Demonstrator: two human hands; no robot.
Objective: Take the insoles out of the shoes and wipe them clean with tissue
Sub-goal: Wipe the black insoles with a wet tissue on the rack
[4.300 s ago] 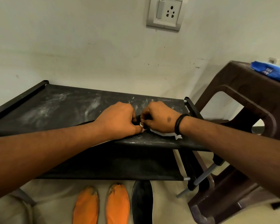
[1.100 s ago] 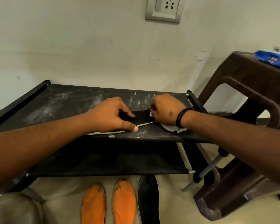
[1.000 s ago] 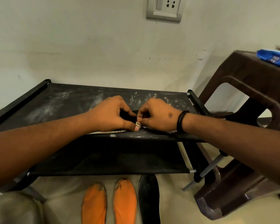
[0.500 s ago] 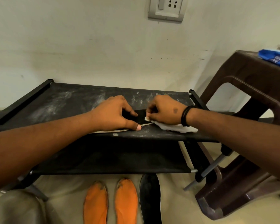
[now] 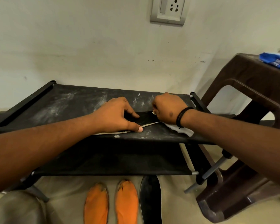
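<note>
- Right hand (image 5: 167, 109) has slid right vs. 1 s ago, when it sat knuckle to knuckle w/ the left hand (image 5: 116, 115); now the two are apart, w/ a bare stretch of black insole (image 5: 145, 118) between them.
- Tissue (image 5: 179, 129) shows again as a white wad under the right wrist; right fingers are curled down on it, pressing it to the insole's right end.
- Left hand is spread flat, thumb out, pinning the insole's left part to the rack (image 5: 63, 104); it has barely moved.
- Insole lies flat across the rack's top shelf, pale edge facing near.
- Judgement: this is a wipe stroke mid-way, i.e. back-and-forth rubbing; this insole isn't finished yet.
- On the floor, near: two orange insoles (image 5: 111, 202) and another black one (image 5: 150, 199) side by side; can't tell if they're wiped.
- Writing: blue pack (image 5: 275, 59) on the brown stool (image 5: 252, 88), far right, has white lettering, too small and tilted to read. Wall socket (image 5: 168, 10) shows no label.
</note>
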